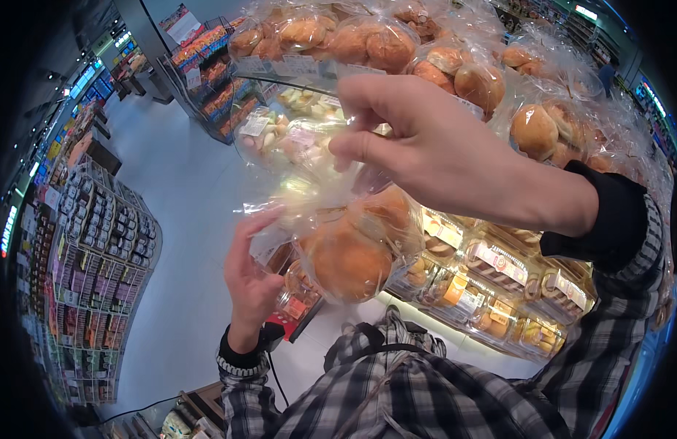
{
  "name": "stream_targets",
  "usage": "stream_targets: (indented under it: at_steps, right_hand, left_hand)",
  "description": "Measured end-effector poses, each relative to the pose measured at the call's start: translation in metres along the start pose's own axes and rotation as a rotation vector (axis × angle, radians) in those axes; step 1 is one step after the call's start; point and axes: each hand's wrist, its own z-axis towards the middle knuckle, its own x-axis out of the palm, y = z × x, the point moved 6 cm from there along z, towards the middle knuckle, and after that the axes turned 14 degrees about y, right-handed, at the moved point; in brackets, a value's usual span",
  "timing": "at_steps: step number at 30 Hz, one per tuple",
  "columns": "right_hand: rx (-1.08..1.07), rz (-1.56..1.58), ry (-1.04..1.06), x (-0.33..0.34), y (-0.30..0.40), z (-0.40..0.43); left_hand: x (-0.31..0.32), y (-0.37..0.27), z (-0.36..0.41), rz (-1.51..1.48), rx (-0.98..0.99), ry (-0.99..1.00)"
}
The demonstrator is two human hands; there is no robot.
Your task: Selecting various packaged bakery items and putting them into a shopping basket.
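A clear plastic bag of round golden-brown bread rolls [347, 258] is in front of my body, gathered at its neck with a thin tie. Above the neck, my right hand [426, 142] has its thumb and fingers pinched together on the flared top of the plastic. The exact grip is blurred by glare. My left hand [250, 280] curves around the left side of the bag, thumb and fingers apart. Its fingertips meet the loose plastic, but whether they grip it is unclear.
More bagged rolls [371, 44] are heaped along the display top. Below, lit shelves hold packaged pastries [497, 260]. A rack of orange packets [212, 77] stands at the far left of the display. Across the pale aisle floor [168, 164] is a shelf of jars [105, 219].
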Motion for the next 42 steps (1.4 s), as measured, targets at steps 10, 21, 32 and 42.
stream_targets:
  at_steps: [10,21,32,42]
  right_hand:
    - [0.138,0.0,0.189,0.027,0.002,-0.013]
    - [0.1,-0.096,0.247,0.02,0.004,-0.02]
    - [0.218,1.106,0.292,0.091,-0.135,-0.107]
    - [0.439,1.734,-0.221,0.221,-0.236,-0.22]
  left_hand:
    - [0.056,0.017,-0.013,-0.306,-0.235,0.307]
    - [0.05,0.008,-0.002,-0.483,-0.285,-0.011]
    - [0.042,0.002,0.014,-0.87,-0.408,-0.03]
    - [0.075,0.038,0.011,-1.199,-0.69,-0.027]
